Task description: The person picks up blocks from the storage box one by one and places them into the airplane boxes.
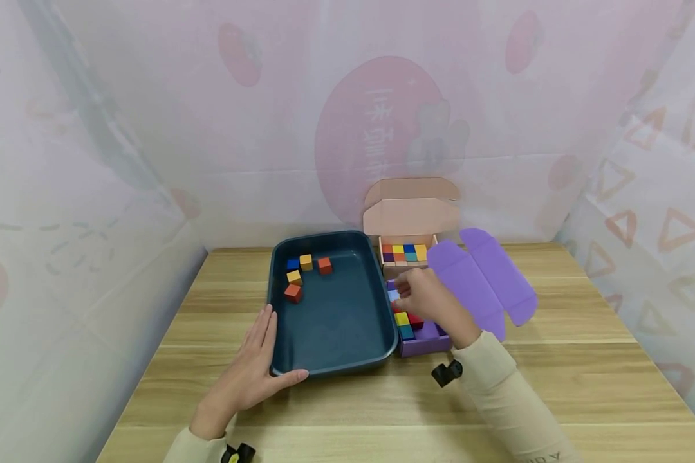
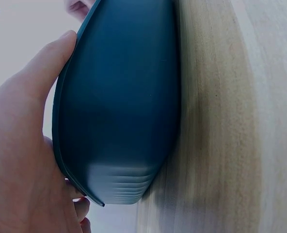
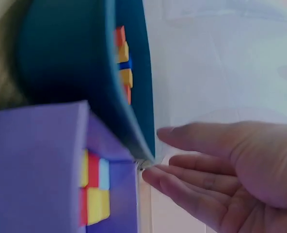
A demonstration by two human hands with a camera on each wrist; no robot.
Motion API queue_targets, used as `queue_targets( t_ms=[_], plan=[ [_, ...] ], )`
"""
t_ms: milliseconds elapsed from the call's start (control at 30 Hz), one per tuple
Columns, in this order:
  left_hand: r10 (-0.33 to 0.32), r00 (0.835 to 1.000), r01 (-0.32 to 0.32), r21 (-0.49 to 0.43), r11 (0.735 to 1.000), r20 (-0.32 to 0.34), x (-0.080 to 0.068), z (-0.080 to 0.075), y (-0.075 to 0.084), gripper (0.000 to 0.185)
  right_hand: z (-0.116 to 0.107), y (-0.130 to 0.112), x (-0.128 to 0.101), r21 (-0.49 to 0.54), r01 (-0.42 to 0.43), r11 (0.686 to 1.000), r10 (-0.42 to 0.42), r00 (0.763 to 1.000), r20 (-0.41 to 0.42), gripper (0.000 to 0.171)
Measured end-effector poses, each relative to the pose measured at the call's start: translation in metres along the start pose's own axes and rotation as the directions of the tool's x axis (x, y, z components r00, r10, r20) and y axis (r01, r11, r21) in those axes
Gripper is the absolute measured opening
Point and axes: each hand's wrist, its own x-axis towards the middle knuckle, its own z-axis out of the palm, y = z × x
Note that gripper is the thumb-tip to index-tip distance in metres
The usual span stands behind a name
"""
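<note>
1. Tray (image 1: 330, 321) – dark blue, long axis running away from the person, on the wooden table (image 1: 556, 386); five loose cubes (image 1: 301, 273) lie in its far left corner.
2. Left hand (image 1: 249, 379) rests flat against the tray's near left corner, fingers straight, thumb along the front rim.
3. Purple box (image 1: 425, 341) sits just right of the tray, touching it.
4. Right hand (image 1: 425, 299) hovers over the box's cubes, fingers relaxed and slightly apart – holding nothing I can see.
5. Pink box (image 1: 405, 252), full of cubes, stands behind.

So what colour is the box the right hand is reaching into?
Purple: the box under the right hand shows best in the head view.
</note>
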Motion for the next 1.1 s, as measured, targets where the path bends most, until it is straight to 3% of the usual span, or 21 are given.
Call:
queue_targets(
  t_ms=[300,567,833,1100],
  plan=[
    [0.007,1.0,-0.007,0.002,1.0,-0.007,0.002,0.0,0.001,0.129,0.003,-0.038,0.038,0.092,0.092,0.991,-0.101,0.99,0.097,0.038],
    [-0.006,1.0,0.006,-0.018,1.0,0.01,0.003,0.001,-0.002,0.129,0.031,-0.065,0.082,0.105,0.167,0.98,-0.179,0.975,0.128,0.036],
    [-0.009,1.0,0.009,-0.011,1.0,0.012,0.003,0.001,-0.005,0.128,0.081,-0.08,0.111,0.107,0.104,0.989,-0.121,0.978,0.171,0.037],
    [0.005,1.0,-0.005,-0.033,0.999,0.0,0.004,0.001,-0.005,0.126,0.111,-0.093,0.126,0.028,0.084,0.996,-0.087,0.988,0.13,0.031]
  ],
)
